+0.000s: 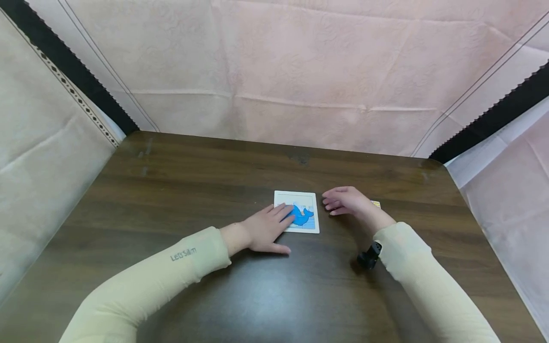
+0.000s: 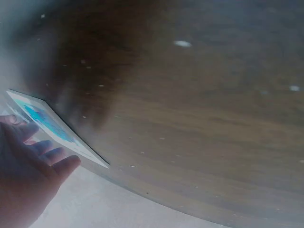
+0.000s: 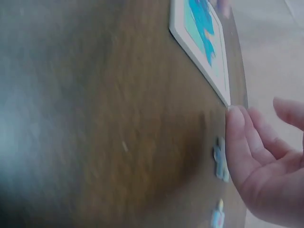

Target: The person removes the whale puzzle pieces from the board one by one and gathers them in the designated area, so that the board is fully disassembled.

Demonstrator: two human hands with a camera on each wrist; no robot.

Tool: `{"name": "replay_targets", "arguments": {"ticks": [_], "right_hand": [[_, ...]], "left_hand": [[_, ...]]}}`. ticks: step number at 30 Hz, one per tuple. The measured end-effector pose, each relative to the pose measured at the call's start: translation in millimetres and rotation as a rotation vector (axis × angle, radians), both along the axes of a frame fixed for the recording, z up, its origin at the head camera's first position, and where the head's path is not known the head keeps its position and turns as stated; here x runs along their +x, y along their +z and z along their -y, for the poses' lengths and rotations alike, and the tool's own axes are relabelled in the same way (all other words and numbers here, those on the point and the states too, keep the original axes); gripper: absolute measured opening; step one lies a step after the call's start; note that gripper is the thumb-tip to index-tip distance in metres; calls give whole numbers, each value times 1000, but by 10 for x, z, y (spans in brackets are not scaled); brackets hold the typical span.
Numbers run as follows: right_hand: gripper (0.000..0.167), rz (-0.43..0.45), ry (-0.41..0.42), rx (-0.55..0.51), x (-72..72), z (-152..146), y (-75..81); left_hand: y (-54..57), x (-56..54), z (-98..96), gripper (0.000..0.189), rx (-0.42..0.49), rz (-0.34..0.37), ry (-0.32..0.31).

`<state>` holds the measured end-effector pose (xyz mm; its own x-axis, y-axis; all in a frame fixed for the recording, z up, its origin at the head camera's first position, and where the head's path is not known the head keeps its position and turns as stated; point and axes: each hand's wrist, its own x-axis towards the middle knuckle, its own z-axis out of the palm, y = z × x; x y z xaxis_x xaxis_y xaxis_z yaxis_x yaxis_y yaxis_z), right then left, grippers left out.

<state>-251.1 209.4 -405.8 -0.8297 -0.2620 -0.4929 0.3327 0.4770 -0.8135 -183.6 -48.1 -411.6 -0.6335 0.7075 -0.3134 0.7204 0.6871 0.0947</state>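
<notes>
A white-framed picture board (image 1: 305, 229) with a blue whale on it lies flat on the brown table. My left hand (image 1: 268, 231) rests over the board's left side with its fingers spread, covering part of the whale. Just off the board's right edge is my right hand (image 1: 346, 202), its fingers loosely bent and nothing seen in them. In the right wrist view, two small flat pieces (image 3: 220, 161), like jigsaw pieces, lie on the table below that hand. Part of a yellow patterned piece (image 1: 376, 204) shows behind the right wrist in the head view.
The wooden table (image 1: 206, 186) reaches back to a pale cloth backdrop (image 1: 300, 71). More cloth hangs at both sides. A black wrist camera (image 1: 369, 256) hangs under the right cuff, close to the tabletop.
</notes>
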Motion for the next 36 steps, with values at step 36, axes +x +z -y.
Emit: {"name": "replay_targets", "arguments": {"ticks": [36], "right_hand": [[38,18,85,136,27,340,-61]], "left_hand": [[-67,-38,-108,89,-57,87,-10]]}}
